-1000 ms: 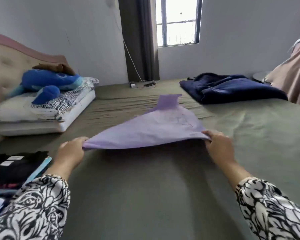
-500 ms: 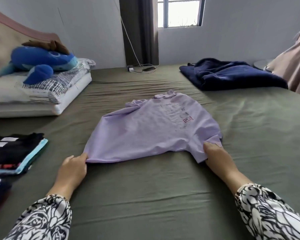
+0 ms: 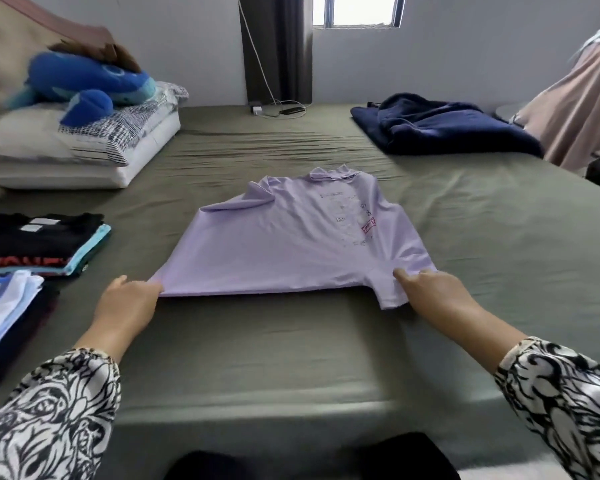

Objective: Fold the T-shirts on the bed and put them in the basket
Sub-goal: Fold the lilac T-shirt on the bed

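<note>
A lilac T-shirt point(image 3: 291, 244) lies flat on the olive-green bed point(image 3: 326, 341), collar away from me, printed side up. My left hand point(image 3: 127, 303) pinches its near left corner. My right hand point(image 3: 433, 292) pinches the near right edge where a sleeve sticks out. At the left edge sit folded shirts: a stack with a black one on top point(image 3: 39, 240) and a white-and-blue one point(image 3: 4, 306) nearer me. No basket is in view.
Pillows point(image 3: 84, 150) with a blue plush toy point(image 3: 84, 84) lie at the far left. A dark navy blanket point(image 3: 444, 129) lies at the far right, with a pink cloth point(image 3: 575, 109) beyond it. A charger and phone point(image 3: 281, 110) lie near the far wall.
The shirt was held up off the bed a second ago; both hands have lowered it and pulled it toward me, and it now lies spread flat.
</note>
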